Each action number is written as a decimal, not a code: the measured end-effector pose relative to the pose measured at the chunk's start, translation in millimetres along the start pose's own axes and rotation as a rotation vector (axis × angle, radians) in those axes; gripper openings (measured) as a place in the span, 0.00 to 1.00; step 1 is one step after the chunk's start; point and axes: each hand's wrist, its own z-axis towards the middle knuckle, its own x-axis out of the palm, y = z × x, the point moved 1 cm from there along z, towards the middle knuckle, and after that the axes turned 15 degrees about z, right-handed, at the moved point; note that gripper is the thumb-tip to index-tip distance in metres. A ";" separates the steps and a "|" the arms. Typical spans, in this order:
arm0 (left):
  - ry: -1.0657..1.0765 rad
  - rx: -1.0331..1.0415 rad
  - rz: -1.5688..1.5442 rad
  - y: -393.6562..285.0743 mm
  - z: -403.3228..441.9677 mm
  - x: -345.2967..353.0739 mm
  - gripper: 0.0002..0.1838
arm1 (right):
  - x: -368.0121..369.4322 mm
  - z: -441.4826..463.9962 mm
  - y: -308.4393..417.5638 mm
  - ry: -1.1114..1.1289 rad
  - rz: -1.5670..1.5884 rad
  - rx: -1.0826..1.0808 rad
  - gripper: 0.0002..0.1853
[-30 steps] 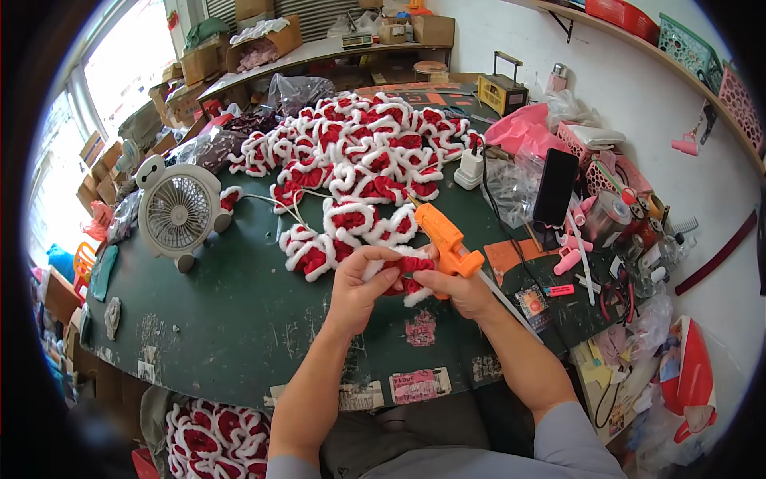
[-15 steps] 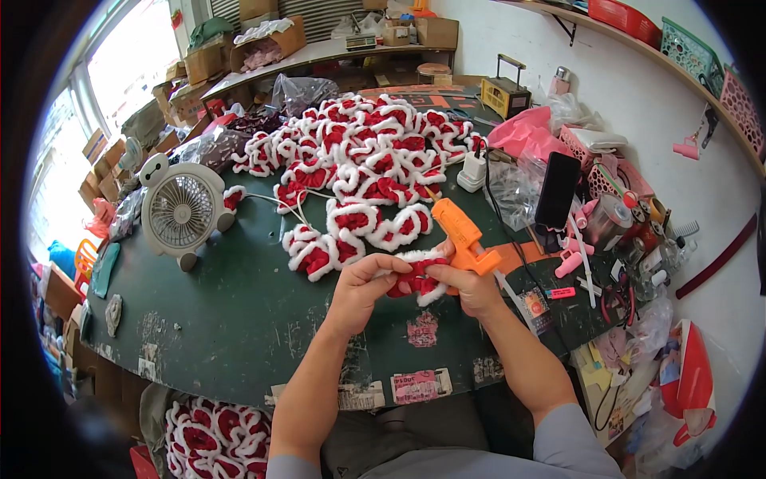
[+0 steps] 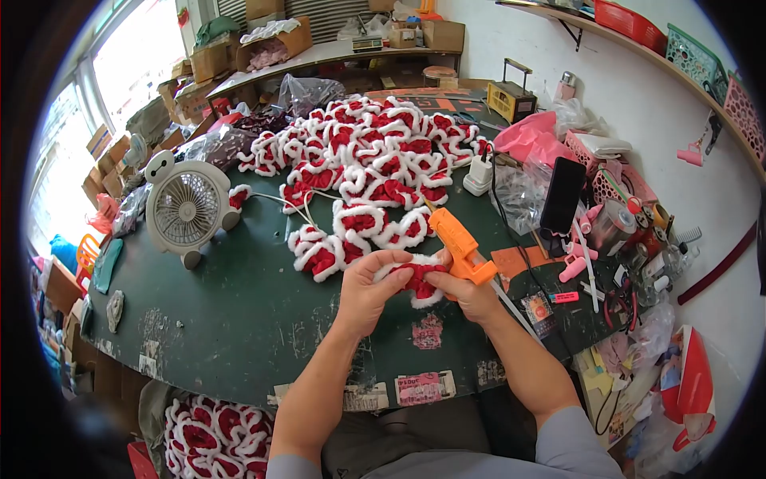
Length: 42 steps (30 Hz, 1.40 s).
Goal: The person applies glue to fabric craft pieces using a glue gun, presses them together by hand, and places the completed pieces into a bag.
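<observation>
Between both hands is a small red fabric piece with white fluffy trim (image 3: 420, 286). My left hand (image 3: 365, 294) is closed, its thumb and fingers pinching the left end. With the thumb, my right hand (image 3: 471, 297) presses the right end. That same hand also has an orange hot glue gun (image 3: 456, 238) in its grip, nozzle pointing up and left; the fingers around its handle are partly hidden. Just beyond the hands lies a large pile of similar red-and-white pieces (image 3: 387, 164), with thin white cords trailing at its left.
On the green table (image 3: 231, 319), a white fan (image 3: 187, 209) stands left. To the right are a white plug adapter (image 3: 479, 174), a cable, an upright phone (image 3: 562, 194), pink clips and jars. More trimmed pieces (image 3: 215, 437) sit below the table's front edge.
My left thumb has shifted from the near side of the piece onto its top edge. The glue gun has tilted slightly within my right hand. The whole view has shifted a little.
</observation>
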 end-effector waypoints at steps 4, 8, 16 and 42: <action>0.060 0.003 -0.052 -6.7 -1.0 0.0 0.15 | -3.5 -0.4 -0.2 0.011 0.008 0.022 0.16; 0.103 -0.026 0.003 -12.0 -1.0 -3.5 0.17 | -3.8 -0.1 -0.1 0.020 0.008 0.010 0.15; 0.195 -0.094 0.224 -28.6 -0.4 -25.7 0.18 | -12.5 0.7 31.3 0.308 -0.176 -0.015 0.07; 0.276 -0.183 0.339 -31.7 -0.6 -42.3 0.18 | -16.8 2.1 36.5 0.535 -0.584 0.001 0.16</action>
